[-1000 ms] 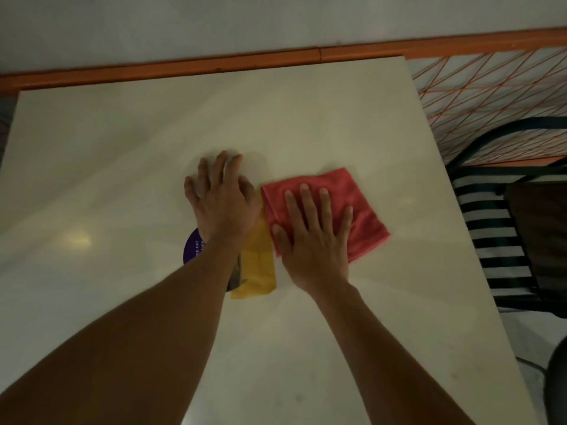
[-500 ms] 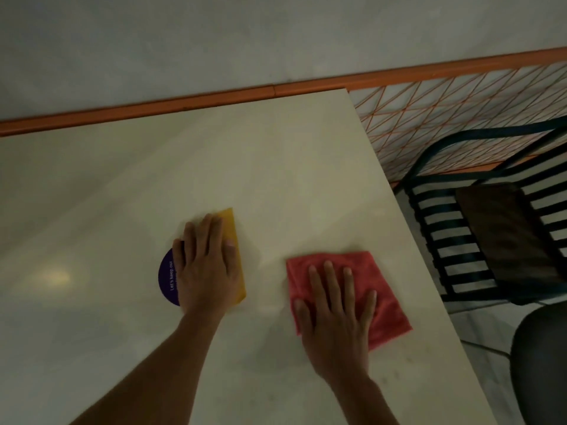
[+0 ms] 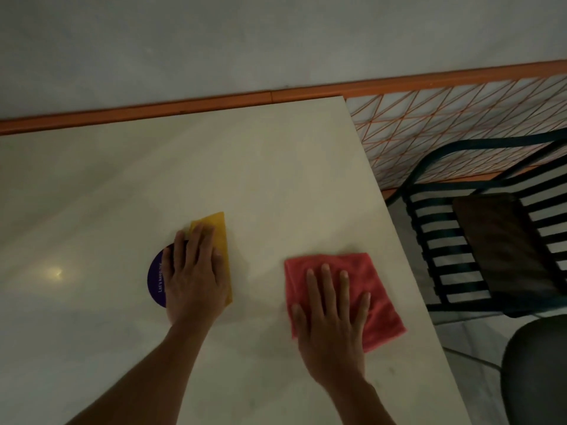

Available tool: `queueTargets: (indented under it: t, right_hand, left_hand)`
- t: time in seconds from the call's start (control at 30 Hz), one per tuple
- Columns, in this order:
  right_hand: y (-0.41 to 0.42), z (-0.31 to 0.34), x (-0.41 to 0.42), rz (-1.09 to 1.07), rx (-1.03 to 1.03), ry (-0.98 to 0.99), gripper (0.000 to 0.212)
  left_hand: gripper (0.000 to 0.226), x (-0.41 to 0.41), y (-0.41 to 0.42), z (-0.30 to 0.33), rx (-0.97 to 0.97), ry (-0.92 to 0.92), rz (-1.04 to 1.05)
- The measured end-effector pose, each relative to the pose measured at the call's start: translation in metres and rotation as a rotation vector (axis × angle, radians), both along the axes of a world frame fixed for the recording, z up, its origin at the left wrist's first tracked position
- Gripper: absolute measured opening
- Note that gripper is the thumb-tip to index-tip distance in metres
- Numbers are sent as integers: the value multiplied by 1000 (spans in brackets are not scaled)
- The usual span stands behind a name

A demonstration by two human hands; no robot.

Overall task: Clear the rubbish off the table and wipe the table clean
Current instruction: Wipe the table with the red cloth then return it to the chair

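Hidden and unclear items: The left hand (image 3: 194,279) covers most of the purple round item (image 3: 155,279) and the lower left part of the yellow flat piece (image 3: 220,240). Only a curved left portion of the purple item shows, with small white lettering too small to read in full. Whether the yellow piece lies over or under the purple item cannot be told. The right hand (image 3: 333,326) covers the lower left part of the red cloth (image 3: 376,289). Both forearms are cut off at the bottom edge of the frame. At the right edge, a dark slatted chair (image 3: 435,240) carries a brown pad (image 3: 503,240); a dark rounded object (image 3: 535,369) at lower right is cut off and cannot be identified.

Fingers: The left hand lies flat, fingers straight and close together, pressing on the yellow piece and the purple item just left of frame centre. The right hand lies flat on the red cloth, fingers straight and slightly spread, palm down, right of centre and near the right edge of the table (image 3: 276,167).

Surroundings: An orange rail (image 3: 214,102) runs along the table's far edge in the upper part of the frame.
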State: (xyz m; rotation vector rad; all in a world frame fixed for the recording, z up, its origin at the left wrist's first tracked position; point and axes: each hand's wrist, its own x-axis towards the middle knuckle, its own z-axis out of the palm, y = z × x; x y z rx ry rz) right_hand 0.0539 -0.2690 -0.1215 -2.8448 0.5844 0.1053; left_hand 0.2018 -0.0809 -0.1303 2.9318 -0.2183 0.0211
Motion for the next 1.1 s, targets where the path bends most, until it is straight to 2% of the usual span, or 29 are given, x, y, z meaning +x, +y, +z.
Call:
queueTargets:
  t: [0.13, 0.37, 0.53, 0.77, 0.93, 1.1]
  right_hand:
    - [-8, 1, -7, 46, 5, 24, 63]
    - [-49, -2, 66, 44, -32, 44, 69]
    - [-45, -5, 124, 52, -41, 15, 76]
    - [-19, -7, 188, 200, -18, 23, 79]
    - [2, -6, 177, 262, -17, -15, 76]
    - [37, -5, 117, 381, -12, -53, 72]
  left_hand:
    - [56, -11, -6, 5, 3, -19, 34]
    - [54, -33, -12, 2, 25, -63, 54]
    - [53, -29, -13, 1, 19, -92, 65]
    - [54, -28, -11, 0, 24, -39, 82]
    - [53, -29, -9, -1, -6, -45, 79]
    - [53, -27, -7, -1, -161, -16, 92]
